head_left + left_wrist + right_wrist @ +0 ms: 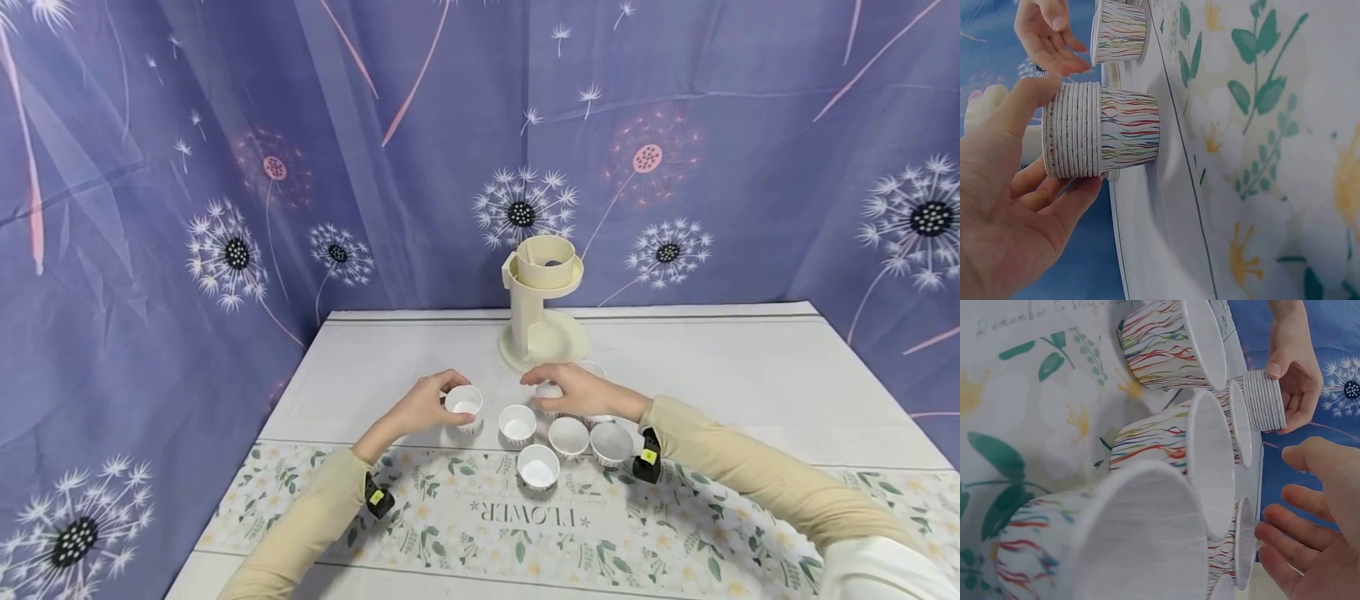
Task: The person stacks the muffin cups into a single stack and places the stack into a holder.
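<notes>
My left hand (422,407) grips a stack of paper baking cups (1072,131), white with wavy coloured lines, thumb on one side and fingers on the other. Many rims are nested closely at the stack's top. To its right, my right hand (576,390) hovers at a single paper cup (1245,544), its fingers parted and loosely bent close to the rim. Single cups stand upright around it: one cup (517,425) between the hands, a front cup (537,468), a middle cup (568,439) and a right-hand cup (611,444). My right hand partly hides others behind.
Behind the cups stands a cream plastic stand (527,308) with a round base and a ring on top. A white tablecloth (712,367) with a floral band covers the table. Blue dandelion-print curtains (435,183) enclose the back and sides.
</notes>
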Motion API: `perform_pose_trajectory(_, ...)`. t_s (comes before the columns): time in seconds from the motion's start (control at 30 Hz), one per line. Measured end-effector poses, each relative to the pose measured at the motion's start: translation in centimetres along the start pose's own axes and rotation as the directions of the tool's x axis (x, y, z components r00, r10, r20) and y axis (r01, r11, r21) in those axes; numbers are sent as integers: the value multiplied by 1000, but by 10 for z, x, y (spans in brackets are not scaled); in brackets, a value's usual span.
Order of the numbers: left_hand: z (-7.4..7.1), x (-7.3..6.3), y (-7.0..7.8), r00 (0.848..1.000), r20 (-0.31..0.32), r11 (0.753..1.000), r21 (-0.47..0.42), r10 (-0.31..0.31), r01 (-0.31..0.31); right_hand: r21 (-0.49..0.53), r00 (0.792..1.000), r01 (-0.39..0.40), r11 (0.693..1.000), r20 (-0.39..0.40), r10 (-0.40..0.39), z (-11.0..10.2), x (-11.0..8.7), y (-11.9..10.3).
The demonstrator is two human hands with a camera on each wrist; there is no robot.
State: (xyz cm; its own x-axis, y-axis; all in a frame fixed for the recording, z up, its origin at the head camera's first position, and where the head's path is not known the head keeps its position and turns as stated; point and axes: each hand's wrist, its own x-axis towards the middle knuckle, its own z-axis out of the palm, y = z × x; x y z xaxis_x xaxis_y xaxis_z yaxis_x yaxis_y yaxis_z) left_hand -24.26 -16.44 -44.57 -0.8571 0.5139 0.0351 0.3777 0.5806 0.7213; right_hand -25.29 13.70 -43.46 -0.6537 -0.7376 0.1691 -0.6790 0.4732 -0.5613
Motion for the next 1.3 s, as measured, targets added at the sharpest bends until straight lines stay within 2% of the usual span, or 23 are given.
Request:
perform_pose_trajectory(0.4,0,0,0,1000,-2,1000,-7,-11,11,40,999,8,999,30,-10,3,-1,-2)
perform_pose_trajectory(0.67,2,-1,-2,1000,-4,999,-20,-29,29,69,996,11,998,82,-17,5,-1,-6)
perform_pose_trajectory(0.93,2,-2,-3,1000,4,999,-21,-30,30,28,996,28,999,89,-31,11,-1,-9)
perform_pose_trajectory(1.2,0,0,-2,999,6,999,-17,-33,33,-87,994,35,996,108,-25,11,1,-15)
perform_pose_trajectory(1.3,0,0,-2,999,8,999,-19,-37,37,-101,991,37,994,131,-23,12,1,-17)
